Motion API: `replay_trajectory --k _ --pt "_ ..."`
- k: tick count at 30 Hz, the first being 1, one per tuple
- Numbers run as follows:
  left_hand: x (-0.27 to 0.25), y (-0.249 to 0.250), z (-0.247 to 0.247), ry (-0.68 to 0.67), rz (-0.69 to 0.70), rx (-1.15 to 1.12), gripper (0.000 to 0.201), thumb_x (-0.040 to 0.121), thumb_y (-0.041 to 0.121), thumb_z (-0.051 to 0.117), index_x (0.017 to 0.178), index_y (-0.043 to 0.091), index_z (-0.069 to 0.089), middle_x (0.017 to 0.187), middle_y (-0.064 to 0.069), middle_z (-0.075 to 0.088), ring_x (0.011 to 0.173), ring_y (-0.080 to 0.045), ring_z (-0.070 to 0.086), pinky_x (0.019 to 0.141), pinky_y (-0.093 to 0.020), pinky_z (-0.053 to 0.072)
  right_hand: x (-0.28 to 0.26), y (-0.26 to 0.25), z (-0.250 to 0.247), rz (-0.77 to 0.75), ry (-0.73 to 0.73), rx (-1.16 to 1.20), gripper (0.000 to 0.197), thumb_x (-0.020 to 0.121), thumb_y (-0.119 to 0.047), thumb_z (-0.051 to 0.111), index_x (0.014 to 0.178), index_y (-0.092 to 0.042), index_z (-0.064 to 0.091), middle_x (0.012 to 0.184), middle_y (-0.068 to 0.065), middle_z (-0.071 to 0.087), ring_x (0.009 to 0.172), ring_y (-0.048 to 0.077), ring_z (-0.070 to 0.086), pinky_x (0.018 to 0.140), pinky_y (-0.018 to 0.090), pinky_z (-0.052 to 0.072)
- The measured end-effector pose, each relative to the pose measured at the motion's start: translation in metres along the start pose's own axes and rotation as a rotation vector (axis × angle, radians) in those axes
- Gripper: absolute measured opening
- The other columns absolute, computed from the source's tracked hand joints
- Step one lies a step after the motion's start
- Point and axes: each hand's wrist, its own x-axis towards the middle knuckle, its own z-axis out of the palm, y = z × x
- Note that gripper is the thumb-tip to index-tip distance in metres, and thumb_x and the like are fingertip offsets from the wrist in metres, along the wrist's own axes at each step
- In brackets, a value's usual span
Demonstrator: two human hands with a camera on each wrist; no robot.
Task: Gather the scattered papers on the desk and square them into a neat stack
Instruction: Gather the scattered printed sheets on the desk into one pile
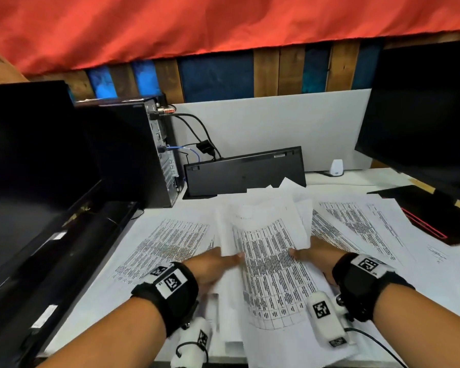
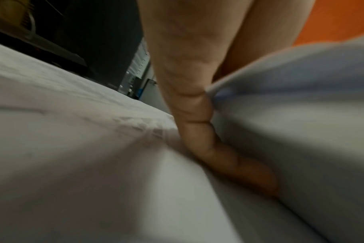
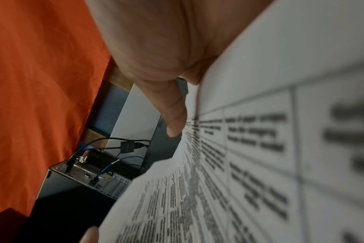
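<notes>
A bundle of printed table sheets (image 1: 271, 251) is lifted at the desk's middle, its far end curling upward. My left hand (image 1: 215, 264) grips its left edge, thumb on top. My right hand (image 1: 314, 253) grips the right edge the same way. In the left wrist view a finger (image 2: 197, 115) lies along a fold between blurred white sheets (image 2: 301, 115). The right wrist view shows my thumb (image 3: 166, 98) pressing on the printed sheet (image 3: 260, 148). More loose sheets lie flat on the desk at the left (image 1: 165, 243) and at the right (image 1: 356, 224).
A computer tower (image 1: 133, 150) with cables (image 1: 197, 134) stands at back left, beside a dark monitor (image 1: 29, 160). A black keyboard (image 1: 245, 171) leans on the white partition. Another monitor (image 1: 422, 112) and a black, red-edged folder (image 1: 441, 216) are at the right.
</notes>
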Motion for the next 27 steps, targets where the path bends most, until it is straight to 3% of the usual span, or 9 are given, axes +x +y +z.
replay_trajectory --k 2,5,6,9,12,16,20,24,27 --pt "-0.009 0.005 0.013 -0.053 0.019 0.045 0.068 0.078 0.043 0.073 0.129 0.005 0.050 0.117 -0.012 0.066 0.106 -0.028 0.064 0.093 -0.045 0.054 -0.003 -0.001 0.003 0.013 -0.013 -0.030 0.055 0.083 -0.015 0.071 0.132 -0.014 0.046 0.130 0.004 0.057 0.116 0.023 0.050 0.110 0.040 0.033" --pt "-0.013 0.011 0.001 0.221 0.062 0.252 0.049 0.087 0.044 0.065 0.121 0.009 0.053 0.099 -0.002 0.064 0.081 -0.016 0.062 0.063 -0.018 0.049 -0.005 0.001 0.000 0.018 0.034 -0.173 0.060 0.081 -0.007 0.072 0.134 -0.007 0.046 0.132 0.007 0.057 0.125 0.028 0.049 0.109 0.037 0.032" --pt "-0.016 0.011 -0.012 0.321 0.061 0.293 0.044 0.089 0.042 0.063 0.120 0.012 0.053 0.102 -0.004 0.065 0.080 -0.018 0.063 0.062 -0.017 0.046 -0.003 0.004 -0.001 0.034 0.045 -0.173 0.060 0.080 -0.005 0.073 0.134 -0.006 0.047 0.133 0.007 0.057 0.126 0.028 0.049 0.110 0.037 0.032" --pt "-0.020 0.008 -0.057 0.487 -0.036 0.381 0.061 0.087 0.040 0.064 0.137 0.011 0.044 0.132 -0.014 0.057 0.109 -0.033 0.062 0.088 -0.034 0.052 -0.002 0.009 -0.003 0.051 0.051 -0.149 0.063 0.077 -0.007 0.075 0.133 -0.008 0.048 0.132 0.008 0.058 0.124 0.028 0.051 0.110 0.041 0.034" --pt "-0.024 -0.007 -0.106 0.608 -0.192 0.702 0.072 0.080 0.051 0.064 0.137 0.010 0.044 0.140 -0.012 0.051 0.125 -0.032 0.052 0.103 -0.036 0.045 -0.001 0.011 -0.003 0.065 0.057 -0.109 0.067 0.075 -0.010 0.077 0.134 -0.009 0.046 0.131 0.009 0.059 0.123 0.030 0.051 0.111 0.045 0.034" --pt "-0.034 -0.023 -0.134 0.659 -0.362 0.839 0.094 0.077 0.069 0.058 0.139 0.001 0.042 0.137 -0.013 0.055 0.122 -0.029 0.057 0.100 -0.033 0.048 0.004 0.016 -0.004 0.062 0.034 -0.052 0.071 0.072 -0.012 0.079 0.135 -0.010 0.046 0.130 0.009 0.059 0.123 0.031 0.051 0.111 0.051 0.034" --pt "-0.035 -0.024 -0.134 0.656 -0.419 0.868 0.123 0.055 0.087 0.059 0.141 0.001 0.039 0.138 -0.013 0.054 0.120 -0.028 0.058 0.098 -0.033 0.050 0.012 0.026 -0.007 0.041 0.026 -0.012 0.079 0.068 -0.018 0.082 0.137 -0.014 0.044 0.129 0.005 0.060 0.119 0.027 0.053 0.110 0.047 0.034" --pt "-0.032 -0.018 -0.132 0.598 -0.371 0.780 0.100 0.066 0.076 0.063 0.134 0.005 0.050 0.134 -0.011 0.058 0.120 -0.024 0.058 0.096 -0.027 0.048 0.012 0.025 -0.007 0.035 0.035 0.006 0.069 0.071 -0.010 0.080 0.132 -0.010 0.049 0.118 0.008 0.064 0.111 0.029 0.058 0.105 0.042 0.040" --pt "-0.029 -0.019 -0.129 0.616 -0.330 0.711 0.088 0.077 0.063 0.065 0.136 0.000 0.046 0.135 -0.013 0.057 0.122 -0.025 0.057 0.093 -0.027 0.047 0.010 0.024 -0.006 0.031 0.036 0.011 0.058 0.074 -0.004 0.077 0.127 -0.008 0.052 0.109 0.008 0.066 0.107 0.031 0.059 0.102 0.041 0.042"
